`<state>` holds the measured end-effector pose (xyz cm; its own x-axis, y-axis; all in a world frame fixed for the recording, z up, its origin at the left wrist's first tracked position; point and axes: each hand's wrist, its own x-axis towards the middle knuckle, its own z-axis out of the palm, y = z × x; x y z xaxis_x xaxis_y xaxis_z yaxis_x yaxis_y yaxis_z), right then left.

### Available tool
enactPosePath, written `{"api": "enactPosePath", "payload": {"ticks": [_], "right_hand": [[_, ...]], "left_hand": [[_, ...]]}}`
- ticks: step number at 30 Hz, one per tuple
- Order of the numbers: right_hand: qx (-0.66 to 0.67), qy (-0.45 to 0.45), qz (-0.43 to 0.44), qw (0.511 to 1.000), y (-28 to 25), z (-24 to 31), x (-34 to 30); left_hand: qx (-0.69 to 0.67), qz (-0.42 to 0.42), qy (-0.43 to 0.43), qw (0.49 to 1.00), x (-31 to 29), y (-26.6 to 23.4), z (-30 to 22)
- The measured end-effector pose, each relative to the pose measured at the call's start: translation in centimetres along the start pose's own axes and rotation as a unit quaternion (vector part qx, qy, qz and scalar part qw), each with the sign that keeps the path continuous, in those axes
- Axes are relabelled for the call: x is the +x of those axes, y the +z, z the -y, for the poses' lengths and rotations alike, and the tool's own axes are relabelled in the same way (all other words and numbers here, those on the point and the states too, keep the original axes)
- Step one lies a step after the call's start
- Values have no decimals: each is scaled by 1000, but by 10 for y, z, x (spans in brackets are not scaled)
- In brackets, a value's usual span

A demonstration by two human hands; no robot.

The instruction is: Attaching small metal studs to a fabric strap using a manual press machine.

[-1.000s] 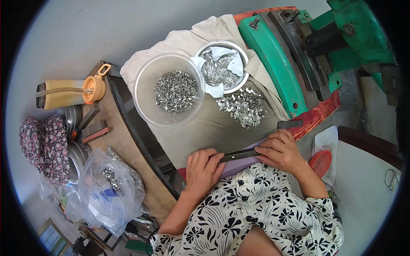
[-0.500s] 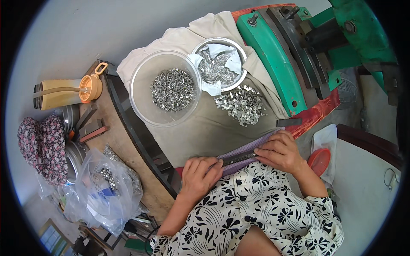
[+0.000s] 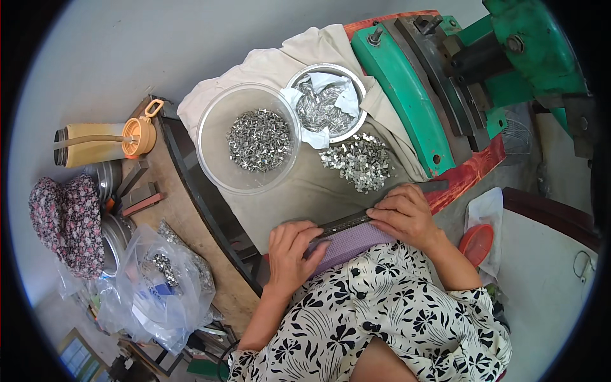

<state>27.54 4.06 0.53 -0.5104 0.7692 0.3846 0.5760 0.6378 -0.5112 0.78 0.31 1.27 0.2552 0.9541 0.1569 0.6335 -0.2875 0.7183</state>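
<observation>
Both my hands hold a long narrow dark bar [image 3: 347,223], apparently with a row of small shiny bits along it. It tilts up to the right above a purple checked cloth [image 3: 340,248] at my lap. My left hand [image 3: 293,251] is closed around its left end, thumb below. The fingers of my right hand [image 3: 406,216] press on its right part. Past that hand the end of a dark block [image 3: 436,186] shows at the table edge. Just beyond lies a loose pile of small flat metal pieces [image 3: 358,162] on the beige cloth [image 3: 280,207].
A clear plastic tub [image 3: 213,156] holds small metal parts. Beside it, a steel bowl [image 3: 365,118] holds thin metal pins and white paper. A green press [image 3: 407,102] stands at right. On the left bench are an orange-lidded bottle [image 3: 95,141], plastic bags [image 3: 137,286] and a floral cloth [image 3: 67,226].
My hands have raised the dark bar away from my lap, toward the metal pile. My right hand now covers part of the dark block at the table edge.
</observation>
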Motion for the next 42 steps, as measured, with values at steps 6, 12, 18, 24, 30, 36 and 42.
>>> {"api": "enactPosePath", "payload": {"ticks": [6, 12, 18, 24, 30, 36, 42], "right_hand": [[14, 19, -1, 1000, 1, 0, -1], [12, 15, 13, 1000, -1, -1, 0], [21, 21, 16, 999, -1, -2, 0], [36, 31, 13, 999, 2, -2, -2], [43, 36, 22, 998, 1, -4, -4], [-1, 40, 11, 999, 1, -3, -5], [20, 85, 8, 996, 1, -3, -7]], "left_hand": [[-14, -19, 40, 999, 4, 13, -2], [9, -21, 41, 999, 7, 20, -5], [26, -19, 36, 999, 6, 21, -6], [33, -23, 44, 998, 4, 22, -5], [52, -24, -4, 998, -4, 11, -1], [58, -20, -17, 998, -8, 10, 2], [55, -28, -15, 998, -8, 10, 2]]}}
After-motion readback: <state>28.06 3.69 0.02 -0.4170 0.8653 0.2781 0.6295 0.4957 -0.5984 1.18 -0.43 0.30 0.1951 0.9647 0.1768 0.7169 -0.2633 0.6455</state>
